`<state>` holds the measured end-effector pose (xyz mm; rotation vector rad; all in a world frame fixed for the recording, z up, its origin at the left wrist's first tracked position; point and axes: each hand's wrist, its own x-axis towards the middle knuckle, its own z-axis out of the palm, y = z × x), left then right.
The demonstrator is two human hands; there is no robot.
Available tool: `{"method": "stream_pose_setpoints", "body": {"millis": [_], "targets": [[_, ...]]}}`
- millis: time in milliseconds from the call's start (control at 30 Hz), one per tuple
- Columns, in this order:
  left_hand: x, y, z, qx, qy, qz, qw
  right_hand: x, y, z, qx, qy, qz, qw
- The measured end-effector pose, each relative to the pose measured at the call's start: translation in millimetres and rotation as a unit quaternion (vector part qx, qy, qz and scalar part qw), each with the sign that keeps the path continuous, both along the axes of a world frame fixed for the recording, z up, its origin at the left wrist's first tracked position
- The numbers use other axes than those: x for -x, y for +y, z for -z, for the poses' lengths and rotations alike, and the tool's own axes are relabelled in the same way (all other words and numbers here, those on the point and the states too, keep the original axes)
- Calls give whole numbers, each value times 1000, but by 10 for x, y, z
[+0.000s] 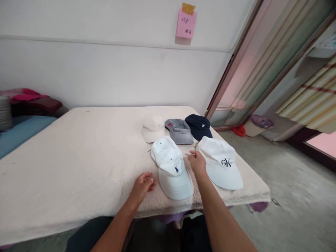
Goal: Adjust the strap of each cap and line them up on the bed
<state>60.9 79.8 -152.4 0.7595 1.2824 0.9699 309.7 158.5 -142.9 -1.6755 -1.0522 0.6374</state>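
Observation:
A white cap point(169, 157) with a small blue horse-rider logo lies on the cloth-covered table, its brim toward me. My left hand point(143, 186) hovers just left of that brim, fingers loosely curled and apart, holding nothing. Between this cap and a larger white cap point(217, 157) with black letters is my right hand point(197, 162). Its fingers are spread and point left; I see nothing in them. Behind lie a cream cap point(153, 127), a grey cap point(181, 130) with a red mark, and a navy cap point(198, 125), side by side.
The beige cloth point(78, 168) covers a wide table against a white wall point(118, 73). A pink note point(186, 24) is taped to the wall. On the right stand a glass sliding door point(249, 70) and a lined bin point(257, 125). Pink fabric point(28, 95) sits at far left.

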Motion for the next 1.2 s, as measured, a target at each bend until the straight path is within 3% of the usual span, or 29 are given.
{"method": "stream_pose_setpoints", "body": {"millis": [167, 267, 367, 433, 500, 600, 700, 800, 900, 1200], "targets": [[122, -237, 24, 0, -7, -38, 999, 471, -444, -244, -25, 93, -72, 993], [218, -451, -15, -3, 12, -64, 998, 943, -802, -187, 19, 200, -198, 959], [320, -696, -139, 0, 32, -79, 996, 1359, -1139, -54, 70, 266, -244, 930], [400, -847, -305, -20, 38, -87, 995, 1553, -1285, -57, 86, 309, -272, 907], [493, -968, -554, -66, 44, -100, 992, 1675, -1348, -213, 77, 349, -296, 886], [635, -1106, -1049, -165, 47, -112, 979, 1752, -1348, -713, -6, 371, -329, 868], [746, -1226, -1542, -255, 69, -109, 958, 1762, -1361, -1294, -144, 314, -352, 870], [820, -1321, -1863, -304, 119, -131, 936, 1768, -1432, -1684, -234, 217, -340, 885], [886, -1352, -1985, -318, 157, -154, 922, 1805, -1499, -1834, -266, 184, -325, 889], [1083, -1362, -2137, -342, 177, -184, 904, 2000, -1535, -1948, -284, 179, -309, 890]]}}
